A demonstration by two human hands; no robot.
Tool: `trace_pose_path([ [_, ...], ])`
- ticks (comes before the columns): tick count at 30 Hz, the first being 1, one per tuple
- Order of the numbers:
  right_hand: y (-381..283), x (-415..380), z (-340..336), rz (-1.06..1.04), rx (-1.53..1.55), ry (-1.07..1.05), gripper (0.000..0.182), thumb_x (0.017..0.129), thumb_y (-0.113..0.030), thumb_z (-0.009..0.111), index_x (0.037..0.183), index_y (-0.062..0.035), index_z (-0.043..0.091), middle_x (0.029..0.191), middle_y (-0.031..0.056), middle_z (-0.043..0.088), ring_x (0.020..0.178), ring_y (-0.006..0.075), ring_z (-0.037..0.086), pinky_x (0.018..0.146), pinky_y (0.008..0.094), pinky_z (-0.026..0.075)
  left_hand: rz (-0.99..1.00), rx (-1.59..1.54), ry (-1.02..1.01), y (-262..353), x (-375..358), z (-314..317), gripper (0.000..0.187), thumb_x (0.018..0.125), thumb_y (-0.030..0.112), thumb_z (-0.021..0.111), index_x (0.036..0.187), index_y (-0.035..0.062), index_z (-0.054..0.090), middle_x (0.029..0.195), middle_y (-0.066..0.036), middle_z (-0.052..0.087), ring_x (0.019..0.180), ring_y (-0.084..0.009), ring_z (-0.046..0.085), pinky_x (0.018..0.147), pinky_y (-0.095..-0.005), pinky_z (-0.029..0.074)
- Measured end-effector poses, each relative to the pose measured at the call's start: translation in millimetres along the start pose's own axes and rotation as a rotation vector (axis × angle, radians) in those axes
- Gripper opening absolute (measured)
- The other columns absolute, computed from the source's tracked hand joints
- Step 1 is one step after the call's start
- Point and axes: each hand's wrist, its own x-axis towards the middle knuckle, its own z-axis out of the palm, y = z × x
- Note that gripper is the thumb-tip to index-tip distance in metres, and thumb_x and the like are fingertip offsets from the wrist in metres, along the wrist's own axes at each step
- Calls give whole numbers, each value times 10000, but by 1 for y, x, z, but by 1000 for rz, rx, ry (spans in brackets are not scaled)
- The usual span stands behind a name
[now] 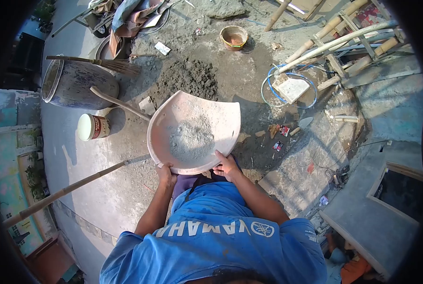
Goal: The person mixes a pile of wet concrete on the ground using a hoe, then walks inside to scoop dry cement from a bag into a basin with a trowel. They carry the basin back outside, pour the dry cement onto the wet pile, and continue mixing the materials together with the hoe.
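Observation:
Both hands hold a wide, pale pinkish basin [225, 118] with a cut-away far edge, level in front of my body. Dry grey powder [190, 138] lies in its hollow. My left hand [166, 175] grips the near rim on the left, its fingers partly hidden beneath. On the near right rim, my right hand [226, 166] is closed with the thumb on top. Just beyond the basin, a heap of dark, moist-looking mix [190, 78] lies on the ground.
To the left are a large drum [81, 85] with a broom [98, 62] across it, a white paint bucket [93, 127] and wooden poles [74, 190]. Ahead sits a small bucket [234, 38]. At right are a hose [271, 90], a trowel [306, 122] and a bamboo ladder [358, 42].

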Motion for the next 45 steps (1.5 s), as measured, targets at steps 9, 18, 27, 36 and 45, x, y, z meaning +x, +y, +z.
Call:
trace_pose_path([
  [9,-69,192,82,-533,85,559,486,736,-9,598,1191,33,433,1043,148,555,977,261,569,792,389,486,-153,311,165,68,145,88,559,709,-54,580,1169,111,308,1078,-154,472,872,-294,572,574,-420,541],
  [18,-185,317,133,-294,86,584,471,723,18,564,1179,5,444,960,123,560,771,269,598,583,369,497,-229,331,332,138,368,119,341,830,198,666,1039,-16,502,834,-149,595,649,-243,606,478,-356,496],
  [27,-255,436,112,-203,-264,838,658,732,12,568,1355,-83,383,952,133,574,562,192,526,414,319,373,-124,675,286,80,487,138,319,879,156,590,1105,-8,436,830,-172,587,581,-245,598,373,-375,439],
  [36,-327,471,59,-275,-347,696,719,718,29,554,1400,-111,374,975,149,581,641,178,539,451,308,398,-101,355,289,75,480,208,266,871,60,559,1096,-25,446,727,-124,557,472,-189,532,338,-336,389],
  [45,-375,476,53,-126,-403,618,699,692,31,551,1361,-121,419,864,99,532,551,135,442,407,297,280,-259,289,340,58,483,223,227,891,73,517,1056,-71,458,675,-128,545,414,-216,513,310,-355,362],
])
